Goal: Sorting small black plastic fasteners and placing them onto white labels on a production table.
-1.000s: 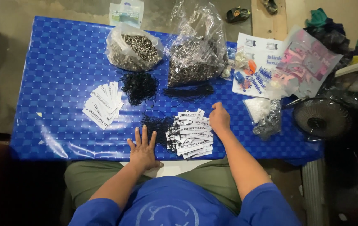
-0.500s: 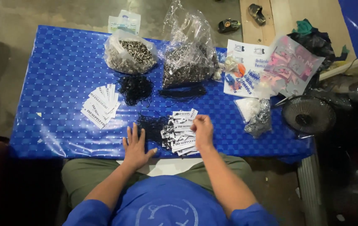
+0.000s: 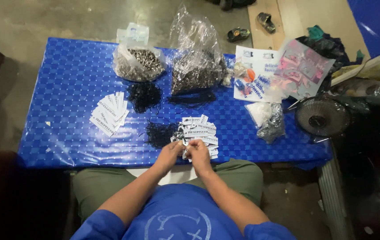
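Observation:
Both my hands meet at the near edge of the blue table (image 3: 65, 89). My left hand (image 3: 171, 154) and my right hand (image 3: 198, 154) pinch a small white printed tag between their fingertips, just below a pile of white tags (image 3: 200, 132). A bundle of black strings (image 3: 159, 132) lies directly left of that pile. Whether a string is held with the tag is too small to tell.
A fanned row of white tags (image 3: 109, 114) lies to the left, another black string bundle (image 3: 144, 95) behind. Two clear bags of small metal parts (image 3: 139, 64) (image 3: 197, 66) stand at the back. Printed sheets (image 3: 261, 73), a small bag (image 3: 270, 122) and a fan (image 3: 322, 116) are at right.
My left hand lifted off the table and moved right to meet my right hand, which drew back from the tag pile to the near edge. The camera view shifted slightly.

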